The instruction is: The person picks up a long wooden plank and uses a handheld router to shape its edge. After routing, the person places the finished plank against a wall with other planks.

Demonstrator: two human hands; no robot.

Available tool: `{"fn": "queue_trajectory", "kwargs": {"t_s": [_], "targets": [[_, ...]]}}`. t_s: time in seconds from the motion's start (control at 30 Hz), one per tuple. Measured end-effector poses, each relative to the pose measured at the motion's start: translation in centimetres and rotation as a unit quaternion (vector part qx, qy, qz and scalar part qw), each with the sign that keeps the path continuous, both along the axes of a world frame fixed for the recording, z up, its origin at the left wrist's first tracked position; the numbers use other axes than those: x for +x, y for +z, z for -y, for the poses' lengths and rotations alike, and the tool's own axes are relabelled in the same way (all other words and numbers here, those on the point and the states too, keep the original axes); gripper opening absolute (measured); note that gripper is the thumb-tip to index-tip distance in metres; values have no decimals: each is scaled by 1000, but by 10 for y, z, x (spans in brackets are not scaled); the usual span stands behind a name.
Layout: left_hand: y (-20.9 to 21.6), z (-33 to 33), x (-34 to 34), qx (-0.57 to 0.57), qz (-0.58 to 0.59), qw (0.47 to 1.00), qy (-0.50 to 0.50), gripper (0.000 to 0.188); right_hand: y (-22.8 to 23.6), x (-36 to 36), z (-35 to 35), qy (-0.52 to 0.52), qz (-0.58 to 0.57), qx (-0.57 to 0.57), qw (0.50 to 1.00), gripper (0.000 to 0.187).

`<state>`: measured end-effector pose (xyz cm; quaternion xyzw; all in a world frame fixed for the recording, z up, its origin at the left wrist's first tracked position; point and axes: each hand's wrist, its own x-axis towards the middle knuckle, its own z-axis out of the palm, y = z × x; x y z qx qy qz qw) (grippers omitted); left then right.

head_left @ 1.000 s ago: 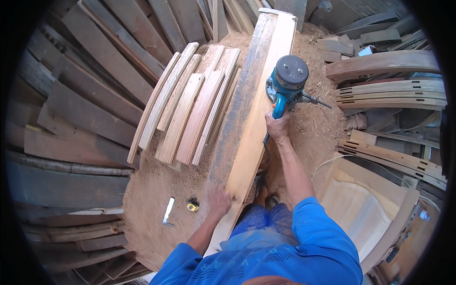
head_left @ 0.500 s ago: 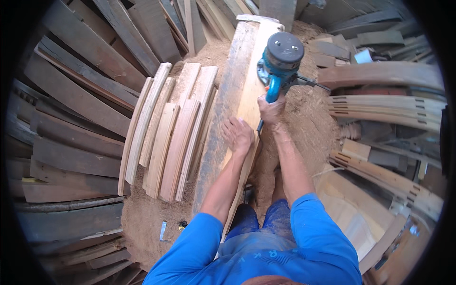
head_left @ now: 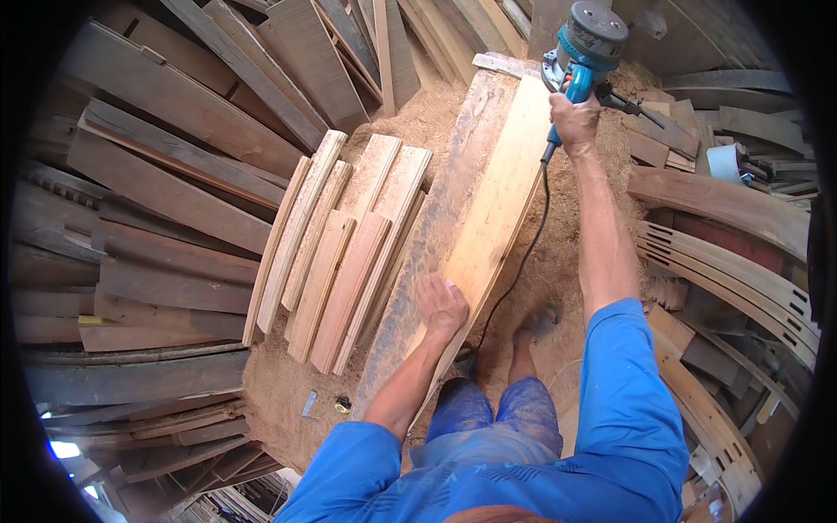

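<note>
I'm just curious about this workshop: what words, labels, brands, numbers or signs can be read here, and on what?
None can be read clearly.
Blue shirt: pale lettering, too faint and creased.
Power tool in the right hand: any markings are too small.
Small yellow-and-black object: too small to tell.

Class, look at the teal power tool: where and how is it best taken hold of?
Likely by the teal handle, from the person's side: it points back toward them and looks slim enough for the right hand, which wraps around it. The round motor housing looks too broad for one hand; the black cord leaves the handle's near end.
</note>
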<state>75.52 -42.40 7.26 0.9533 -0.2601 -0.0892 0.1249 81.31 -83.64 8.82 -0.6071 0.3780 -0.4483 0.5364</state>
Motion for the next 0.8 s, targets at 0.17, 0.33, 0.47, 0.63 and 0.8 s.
{"fn": "queue_trajectory", "kwargs": {"t_s": [0.17, 0.33, 0.47, 0.63, 0.8], "targets": [[-18, -12, -1, -14, 32, 999, -2, 28, 11, -33, 33, 27, 194, 262, 945, 16], [-21, -12, 0, -14, 65, 998, -15, 28, -51, -95, 28, -58, 319, 417, 849, 12], [-24, -15, 2, 35, 26, 999, -13, 27, -149, -169, -1, -187, 298, 527, 773, 14], [-22, -21, 0, 26, 29, 999, -26, 24, -239, -239, -90, -217, 188, 577, 765, 15], [-10, -16, 2, 2, 11, 999, -34, 24, -290, -268, -142, -230, 162, 631, 723, 19]]}}
